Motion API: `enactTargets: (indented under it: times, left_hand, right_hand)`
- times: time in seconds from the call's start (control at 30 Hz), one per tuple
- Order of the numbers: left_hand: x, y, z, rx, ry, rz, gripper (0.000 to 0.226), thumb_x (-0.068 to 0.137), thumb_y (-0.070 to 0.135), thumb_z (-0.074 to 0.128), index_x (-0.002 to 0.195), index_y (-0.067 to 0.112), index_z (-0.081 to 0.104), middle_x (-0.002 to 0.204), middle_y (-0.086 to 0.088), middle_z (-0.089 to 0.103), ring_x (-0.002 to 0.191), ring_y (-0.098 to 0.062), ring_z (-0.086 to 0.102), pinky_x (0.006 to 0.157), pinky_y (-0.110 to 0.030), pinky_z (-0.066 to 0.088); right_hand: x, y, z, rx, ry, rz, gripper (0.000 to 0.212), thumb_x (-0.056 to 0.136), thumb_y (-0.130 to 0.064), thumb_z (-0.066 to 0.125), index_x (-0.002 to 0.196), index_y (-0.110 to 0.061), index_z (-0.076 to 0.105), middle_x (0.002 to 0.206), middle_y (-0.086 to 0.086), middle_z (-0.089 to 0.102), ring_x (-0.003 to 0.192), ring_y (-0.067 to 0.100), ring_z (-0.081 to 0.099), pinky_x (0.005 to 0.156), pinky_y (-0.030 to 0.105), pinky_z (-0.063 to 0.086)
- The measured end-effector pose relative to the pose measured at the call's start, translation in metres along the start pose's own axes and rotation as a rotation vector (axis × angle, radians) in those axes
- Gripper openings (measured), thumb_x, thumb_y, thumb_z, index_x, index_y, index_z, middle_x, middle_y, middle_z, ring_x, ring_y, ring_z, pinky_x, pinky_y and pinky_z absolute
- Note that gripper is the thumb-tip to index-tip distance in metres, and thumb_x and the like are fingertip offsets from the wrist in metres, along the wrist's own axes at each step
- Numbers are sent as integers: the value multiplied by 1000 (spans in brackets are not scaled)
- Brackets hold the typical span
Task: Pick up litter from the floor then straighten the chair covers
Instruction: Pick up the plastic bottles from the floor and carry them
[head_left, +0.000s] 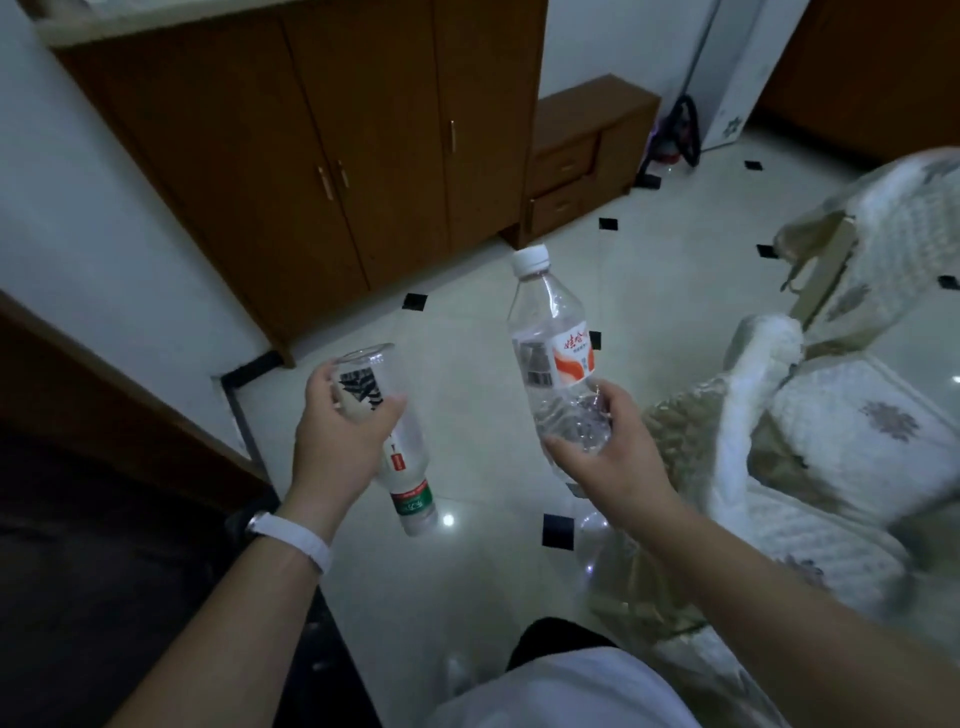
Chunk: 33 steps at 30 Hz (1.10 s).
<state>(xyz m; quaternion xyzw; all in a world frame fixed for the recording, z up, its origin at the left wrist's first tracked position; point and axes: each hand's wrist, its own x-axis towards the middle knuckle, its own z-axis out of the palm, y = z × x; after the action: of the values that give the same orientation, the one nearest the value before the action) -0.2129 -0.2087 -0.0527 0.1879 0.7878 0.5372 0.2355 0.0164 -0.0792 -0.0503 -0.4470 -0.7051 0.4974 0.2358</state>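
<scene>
Dim floor (467, 322); hands (343, 441) partly hide two bottles (550, 332).

Bare forearms, no sleeves. White wristband (298, 538) on left wrist, toward 8 o'clock. White top (561, 691) at 6 o'clock, dark garment edge above it

Left hand (340, 434) holds cup (363, 384) and bottle (408, 486), above floor (467, 338). Right hand (605, 457) holds second bottle (553, 353). Covered chair (831, 441) right; wardrobe (311, 156) behind left.
</scene>
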Motion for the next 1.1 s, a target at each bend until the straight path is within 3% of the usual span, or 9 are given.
enactTargets:
  times: [0.1,0.33,0.43,0.63,0.77,0.93,1.0,1.1]
  left_hand:
    - [38,0,7,10,-24,-5,61,83,26,77,133,34,44,112,14,64,97,-5,63,84,-39,56]
    - [145,8,47,65,-99,-11,56,84,20,75,129,34,46,105,18,64,85,11,63,67,-17,51]
    - [203,28,67,106,-109,-17,54,84,21,75,128,33,46,106,17,64,84,10,63,57,-10,50]
    - [317,90,112,146,-147,60,66,83,24,76,138,30,40,111,19,61,97,0,62,76,-27,54]
    - [366,119,150,137,-206,109,69,83,26,76,141,28,39,117,16,62,101,1,61,81,-28,52]
    - [428,144,209,140,-310,170,69,82,19,77,139,24,39,107,23,60,85,22,57,74,-15,45]
    - [455,153,231,141,-355,190,71,82,19,78,141,24,38,107,21,60,87,21,56,75,-15,46]
    - [502,169,260,130,-444,238,68,82,20,78,137,27,40,107,25,60,92,16,59,75,-16,47]
  right_hand:
    - [43,-2,16,9,28,5,53,75,-26,80,109,-46,44,104,-20,58,89,-7,60,78,23,51]
    - [177,2,55,58,-15,57,55,77,-36,78,119,-42,42,111,-19,58,94,-9,58,72,11,47]
    - [246,-1,62,78,-14,74,58,76,-36,79,120,-43,41,115,-15,58,100,-3,59,78,20,51]
    - [359,-19,39,85,69,73,61,74,-34,80,123,-38,45,115,-17,59,103,0,59,80,20,49]
    - [408,-31,13,79,147,85,55,76,-28,79,116,-41,44,105,-20,60,89,-12,59,71,8,43]
    - [458,-22,-7,60,247,122,53,74,-29,79,109,-48,44,114,-14,56,101,-5,57,79,16,44]
    - [480,-17,-12,51,275,145,50,74,-29,79,104,-50,44,112,-16,56,101,-4,56,80,17,44]
    - [520,-16,-17,41,346,172,52,75,-24,79,103,-48,43,106,-24,54,95,-16,52,77,10,39]
